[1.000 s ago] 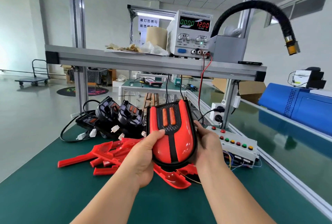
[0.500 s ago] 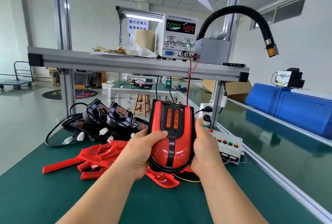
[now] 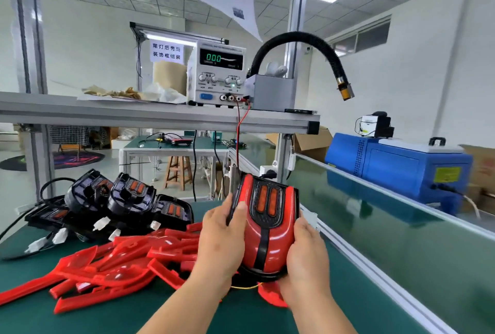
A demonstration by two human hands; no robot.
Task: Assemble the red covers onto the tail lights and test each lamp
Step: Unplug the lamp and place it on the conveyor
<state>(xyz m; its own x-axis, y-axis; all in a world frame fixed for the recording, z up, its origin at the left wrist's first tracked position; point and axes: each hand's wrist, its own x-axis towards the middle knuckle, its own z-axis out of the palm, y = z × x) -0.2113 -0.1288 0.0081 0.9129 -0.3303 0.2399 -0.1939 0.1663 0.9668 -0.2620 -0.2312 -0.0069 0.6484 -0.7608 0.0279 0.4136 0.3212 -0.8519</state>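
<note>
Both hands (image 3: 222,242) still grip tail light (image 3: 265,229), now tilted right — supply display (image 3: 221,58) changed

I see covers (image 3: 112,266) lower left, lamps (image 3: 128,199) behind them, supply (image 3: 218,76) on the shelf (image 3: 160,116) above.

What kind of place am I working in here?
Likely a factory assembly line: a green-matted workbench, a bench power supply on the shelf, and piles of red covers and black tail lights.

The power supply (image 3: 218,76) display's right half is smeared, unreadable. At nine o'clock, red covers (image 3: 112,266) run off-frame. Both forearms are cut off at six o'clock.
</note>
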